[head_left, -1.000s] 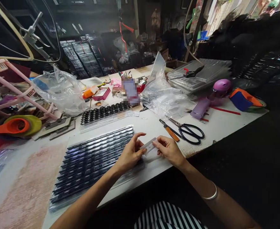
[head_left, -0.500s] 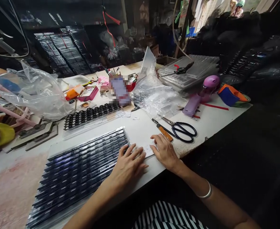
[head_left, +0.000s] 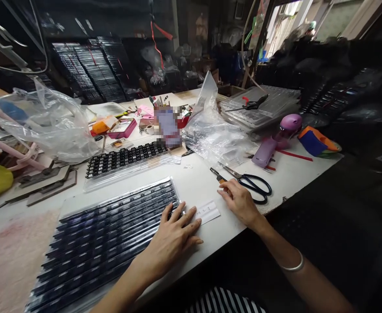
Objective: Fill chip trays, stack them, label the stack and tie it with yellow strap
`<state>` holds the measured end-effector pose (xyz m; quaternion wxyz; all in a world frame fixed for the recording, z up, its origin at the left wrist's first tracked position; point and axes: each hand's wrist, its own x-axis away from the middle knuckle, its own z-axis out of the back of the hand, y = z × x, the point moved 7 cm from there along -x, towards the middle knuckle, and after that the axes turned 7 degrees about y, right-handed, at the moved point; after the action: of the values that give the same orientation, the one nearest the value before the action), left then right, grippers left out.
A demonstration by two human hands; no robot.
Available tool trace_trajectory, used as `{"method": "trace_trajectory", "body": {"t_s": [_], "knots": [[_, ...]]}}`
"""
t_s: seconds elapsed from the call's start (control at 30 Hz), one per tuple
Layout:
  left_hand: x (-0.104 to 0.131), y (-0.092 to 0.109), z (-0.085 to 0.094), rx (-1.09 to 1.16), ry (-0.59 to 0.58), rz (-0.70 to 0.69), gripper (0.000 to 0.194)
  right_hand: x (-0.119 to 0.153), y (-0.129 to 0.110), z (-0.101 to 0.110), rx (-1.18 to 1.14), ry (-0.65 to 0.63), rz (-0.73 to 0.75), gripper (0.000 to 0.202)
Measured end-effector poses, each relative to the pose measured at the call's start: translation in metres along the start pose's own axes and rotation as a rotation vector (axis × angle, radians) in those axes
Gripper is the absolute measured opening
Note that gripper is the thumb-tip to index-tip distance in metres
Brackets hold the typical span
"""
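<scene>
- Now I have the knife [head_left: 219,177] right of center, slanting from upper left toward the right hand [head_left: 242,203], the nearer one; its fingers curl at the handle, though I can't tell their grip.
- My left hand [head_left: 175,231], fingers spread, pinching nothing, covers the left end of the paper [head_left: 209,212] and overlaps the black strips [head_left: 112,241].
- Scissors [head_left: 239,175] lie just beyond the right hand, crowding the knife.

White bench [head_left: 195,184] with a mottled pink stain [head_left: 11,248]; on it, a white paper strip [head_left: 209,212] with dark markings, rows of black pieces [head_left: 102,243] in a clear tray [head_left: 177,191], an orange-handled cutter [head_left: 221,178], dark-handled scissors [head_left: 239,175], a purple device [head_left: 264,151], an orange, blue and green pouch-like item [head_left: 317,141]. Black-and-white striped clothing [head_left: 226,302]; silver bangle [head_left: 297,266].
</scene>
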<state>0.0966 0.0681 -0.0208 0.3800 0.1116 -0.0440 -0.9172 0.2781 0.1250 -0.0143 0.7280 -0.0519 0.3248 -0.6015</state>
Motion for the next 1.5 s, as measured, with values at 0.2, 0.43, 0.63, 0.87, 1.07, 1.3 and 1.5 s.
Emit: {"method": "trace_trajectory", "body": {"t_s": [0.2, 0.43, 0.63, 0.87, 1.07, 1.3, 1.5], "knots": [[0.0, -0.002, -0.001, -0.006, 0.021, -0.014, 0.043, -0.015, 0.035, 0.011, 0.211, -0.032, -0.064, 0.011], [-0.001, 0.002, 0.0, 0.003, -0.043, 0.002, 0.042, -0.022, 0.045, 0.009, 0.16, -0.149, -0.177, 0.007], [0.001, 0.0, 0.0, 0.0, -0.079, -0.022, 0.047, -0.004, 0.04, 0.037, -0.243, -0.124, -0.306, 0.015], [0.005, -0.001, -0.002, -0.023, -0.007, -0.066, 0.054, 0.03, -0.03, -0.001, -1.234, -0.205, -0.389, 0.016], [0.009, 0.004, -0.003, -0.058, 0.044, -0.086, 0.06, 0.021, -0.038, -0.033, -1.159, -0.23, -0.416, 0.021], [0.01, 0.006, 0.0, -0.043, 0.064, -0.098, 0.058, 0.013, -0.002, -0.029, -1.156, 0.165, -0.555, 0.017], [0.011, 0.005, -0.001, -0.05, 0.073, -0.095, 0.058, 0.016, 0.005, -0.017, -1.18, 0.315, -0.582, 0.014]]}}
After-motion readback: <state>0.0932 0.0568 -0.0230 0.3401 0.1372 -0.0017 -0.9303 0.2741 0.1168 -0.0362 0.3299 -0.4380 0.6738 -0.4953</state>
